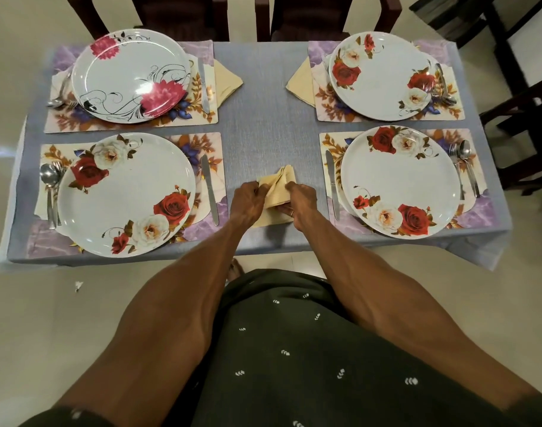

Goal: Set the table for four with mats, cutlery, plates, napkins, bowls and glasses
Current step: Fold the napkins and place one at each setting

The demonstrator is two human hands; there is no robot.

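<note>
A pale yellow napkin [277, 192] is held between both hands at the near middle of the desk [263, 103], which is covered by a grey-blue cloth. The napkin is pinched by the fingers of the left hand [248, 202] on its left side and by the fingers of the right hand [300, 202] on its right, with its folded peak raised and its lower part lying on the cloth. Four floral mats are laid at the corners, each carrying a plate: the near left plate [126, 194], the near right plate [400, 181], the far left plate [131, 75] and the far right plate [382, 75]. A knife [210, 189] is placed just right of the near left plate, and a spoon [49, 192] at its left. Folded napkins are tucked beside the two far mats, one [228, 80] at the left setting and one [300, 83] at the right. Dark wooden chairs [158, 16] are seen beyond the far edge.
</note>
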